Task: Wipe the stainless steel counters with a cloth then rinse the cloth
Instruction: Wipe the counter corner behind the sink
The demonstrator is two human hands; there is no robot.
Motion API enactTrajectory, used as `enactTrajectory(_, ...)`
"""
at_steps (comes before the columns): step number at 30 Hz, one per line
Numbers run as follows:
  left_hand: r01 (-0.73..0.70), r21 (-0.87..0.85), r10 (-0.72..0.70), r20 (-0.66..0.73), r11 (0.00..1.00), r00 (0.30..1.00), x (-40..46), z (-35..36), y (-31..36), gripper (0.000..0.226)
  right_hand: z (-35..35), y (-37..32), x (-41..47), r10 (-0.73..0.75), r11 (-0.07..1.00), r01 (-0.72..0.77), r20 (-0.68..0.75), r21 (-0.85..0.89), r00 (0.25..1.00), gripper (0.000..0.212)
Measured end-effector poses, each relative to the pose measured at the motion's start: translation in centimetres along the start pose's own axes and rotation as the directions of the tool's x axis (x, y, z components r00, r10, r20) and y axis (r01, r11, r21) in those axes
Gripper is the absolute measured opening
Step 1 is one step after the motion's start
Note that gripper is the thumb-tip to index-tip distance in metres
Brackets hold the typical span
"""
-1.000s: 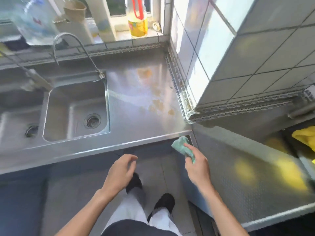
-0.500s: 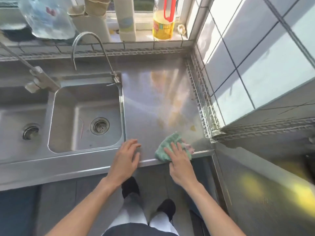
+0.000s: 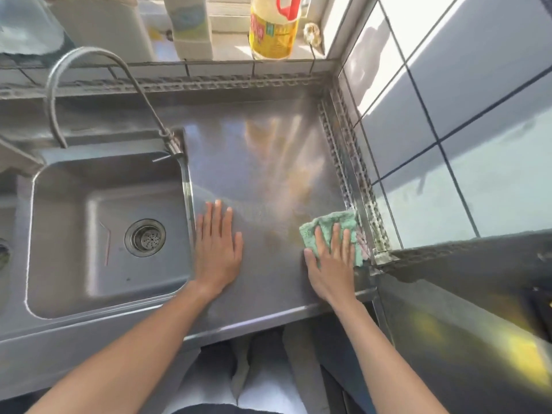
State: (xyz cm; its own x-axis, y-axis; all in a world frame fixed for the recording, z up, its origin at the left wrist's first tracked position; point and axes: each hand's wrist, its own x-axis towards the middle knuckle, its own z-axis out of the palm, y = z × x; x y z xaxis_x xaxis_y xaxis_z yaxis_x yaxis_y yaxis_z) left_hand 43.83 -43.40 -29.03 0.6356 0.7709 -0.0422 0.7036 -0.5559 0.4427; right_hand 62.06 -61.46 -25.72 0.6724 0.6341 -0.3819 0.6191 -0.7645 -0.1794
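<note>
A green cloth (image 3: 330,228) lies flat on the stainless steel counter (image 3: 263,162), near its right edge by the tiled wall. My right hand (image 3: 331,264) presses on the cloth with straight, spread fingers. My left hand (image 3: 218,249) rests flat on the bare counter beside the sink's rim, fingers straight. Yellowish smears mark the steel between and beyond the hands. The sink (image 3: 107,231) with a round drain sits left of the counter, with a curved tap (image 3: 89,85) over it.
A yellow oil bottle (image 3: 273,28) and white containers (image 3: 191,28) stand on the window ledge behind. A tiled wall (image 3: 448,130) closes the right side. A lower steel surface (image 3: 463,339) runs off to the right. A second basin shows at the far left.
Both hands have moved up from below the counter's front edge onto its top. The cloth went from held in the air to pressed flat and has slid right, toward the wall.
</note>
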Motion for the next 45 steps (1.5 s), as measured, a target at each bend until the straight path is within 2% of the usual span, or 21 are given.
enactTrajectory(3,-0.015,0.032,0.017,-0.072,0.999,0.997,-0.1,0.8,-0.4,0.063,0.5,-2.4,1.2,-0.093,0.995,0.094,-0.026,0.023,0.995,0.059)
enactTrajectory(5,-0.016,0.04,0.02,-0.099,0.999,0.995,0.0,1.0,-0.5,0.063,1.3,-2.4,-0.3,-0.206,0.979,0.206,-0.029,-0.012,0.978,0.056)
enactTrajectory(9,-0.025,0.039,0.03,-0.125,0.999,0.992,0.2,1.1,-0.3,0.063,1.3,2.5,-3.5,-0.52,0.844,0.524,0.064,-0.113,0.852,0.052)
enactTrajectory(10,-0.025,0.037,0.029,-0.131,0.999,0.991,0.1,1.1,-0.3,0.063,0.6,3.7,-2.9,-0.52,0.838,0.526,0.079,-0.144,0.85,0.053)
enactTrajectory(12,-0.02,0.038,0.025,-0.135,0.999,0.991,0.2,1.2,-0.3,0.063,-1.1,4.5,0.1,-0.394,0.902,0.395,0.043,-0.175,0.918,0.054)
enactTrajectory(15,-0.003,0.04,0.008,-0.123,0.999,0.992,0.1,1.1,-0.1,0.064,-2.8,1.6,6.4,-0.215,0.972,0.211,-0.033,-0.103,0.976,0.055)
enactTrajectory(19,0.001,0.04,0.004,-0.132,0.999,0.991,0.2,1.0,0.0,0.064,-2.3,-4.3,10.1,-0.246,0.969,0.244,-0.057,-0.043,0.968,0.055)
enactTrajectory(22,-0.007,0.05,0.014,-0.143,0.999,0.99,0.2,1.2,-0.3,0.062,0.5,-5.5,5.8,-0.449,0.893,0.445,-0.052,-0.066,0.892,0.052)
enactTrajectory(24,-0.013,0.05,0.02,-0.153,0.999,0.988,0.3,1.2,-0.3,0.06,1.8,-3.4,2.1,-0.625,0.776,0.622,0.003,-0.102,0.781,0.051)
enactTrajectory(26,-0.007,0.047,0.014,-0.157,0.999,0.988,0.2,1.3,-0.3,0.058,1.9,-0.2,0.3,-0.716,0.682,0.715,0.059,-0.152,0.696,0.051)
enactTrajectory(27,-0.004,0.043,0.011,-0.158,0.999,0.987,0.2,1.3,-0.3,0.058,1.4,1.2,0.3,-0.705,0.686,0.705,0.074,-0.182,0.705,0.051)
enactTrajectory(28,-0.001,0.04,0.007,-0.16,0.999,0.987,0.1,1.3,-0.2,0.058,0.6,2.3,0.9,-0.655,0.729,0.652,0.062,-0.209,0.753,0.051)
enactTrajectory(31,0.005,0.029,0.0,-0.153,1.0,0.988,0.2,1.3,-0.1,0.058,-1.7,2.7,4.5,-0.379,0.913,0.375,0.004,-0.159,0.925,0.051)
enactTrajectory(34,0.009,0.024,-0.005,-0.153,1.0,0.988,0.2,1.3,0.0,0.058,-1.9,-1.5,8.2,-0.232,0.971,0.228,-0.059,-0.068,0.971,0.054)
enactTrajectory(37,0.007,0.023,-0.003,-0.166,1.0,0.986,0.0,1.4,0.0,0.059,-0.7,-7.4,9.4,-0.108,0.994,0.109,-0.064,0.012,0.992,0.057)
enactTrajectory(39,0.009,0.023,-0.006,-0.161,1.0,0.987,0.1,1.4,-0.1,0.059,0.6,-9.8,7.8,-0.216,0.976,0.216,-0.074,-0.016,0.974,0.056)
enactTrajectory(41,0.008,0.018,-0.006,-0.148,1.0,0.989,0.1,1.2,0.0,0.059,1.8,-9.7,4.8,-0.394,0.918,0.391,-0.058,-0.065,0.917,0.054)
enactTrajectory(43,0.003,0.017,0.0,-0.134,1.0,0.991,0.0,1.0,-0.1,0.06,2.4,-7.0,1.7,-0.531,0.844,0.528,-0.005,-0.095,0.847,0.052)
enactTrajectory(45,0.01,-0.024,-0.013,-0.119,1.0,0.993,0.0,0.7,-0.4,0.058,2.2,-2.9,-0.4,-0.597,0.791,0.598,0.048,-0.129,0.801,0.052)
